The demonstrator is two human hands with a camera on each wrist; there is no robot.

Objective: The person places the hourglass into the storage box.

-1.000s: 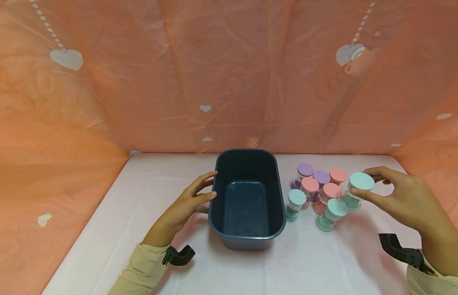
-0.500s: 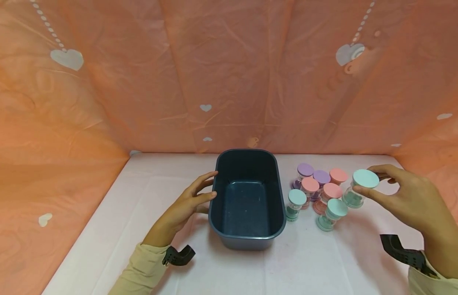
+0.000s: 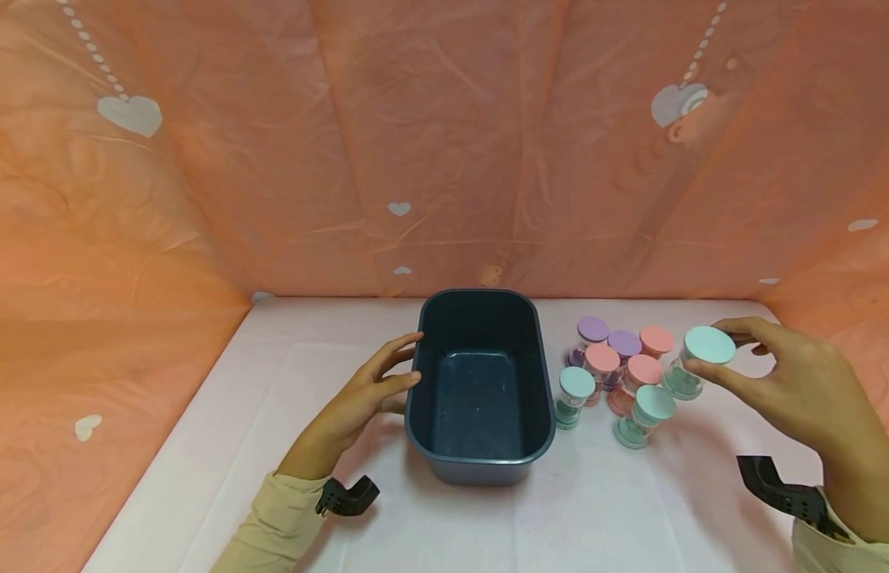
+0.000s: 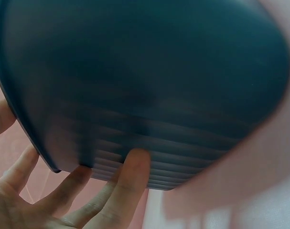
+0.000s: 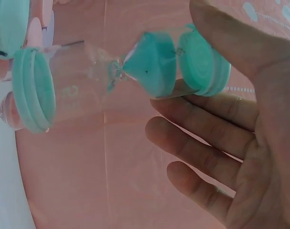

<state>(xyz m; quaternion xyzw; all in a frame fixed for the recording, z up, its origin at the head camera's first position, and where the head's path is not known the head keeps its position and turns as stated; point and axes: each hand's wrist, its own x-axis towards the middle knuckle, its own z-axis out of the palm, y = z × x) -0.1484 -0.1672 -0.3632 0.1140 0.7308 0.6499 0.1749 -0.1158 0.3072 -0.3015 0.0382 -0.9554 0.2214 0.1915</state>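
Note:
My right hand (image 3: 791, 390) pinches a mint-capped hourglass (image 3: 709, 345) by its top cap, between thumb and fingers. In the right wrist view, teal sand fills the bulb of this hourglass (image 5: 154, 64) nearest my fingers, and its other cap seems off the table. Beside it stand several more hourglasses: mint ones (image 3: 653, 406), pink ones (image 3: 644, 371) and purple ones (image 3: 592, 329). My left hand (image 3: 351, 402) rests loosely spread fingers against the left side of a dark blue bin (image 3: 480, 461). In the left wrist view, fingertips (image 4: 135, 164) touch its ribbed wall.
A white cloth (image 3: 594, 517) covers the table under the bin and the hourglasses. Behind and at both sides rises an orange-pink curtain (image 3: 458, 159) with heart prints. The standing hourglasses are bunched close to the bin's right side.
My right hand has shifted slightly up and to the right with the mint hourglass, then barely moved. My left hand, the bin and the other hourglasses stay as they were.

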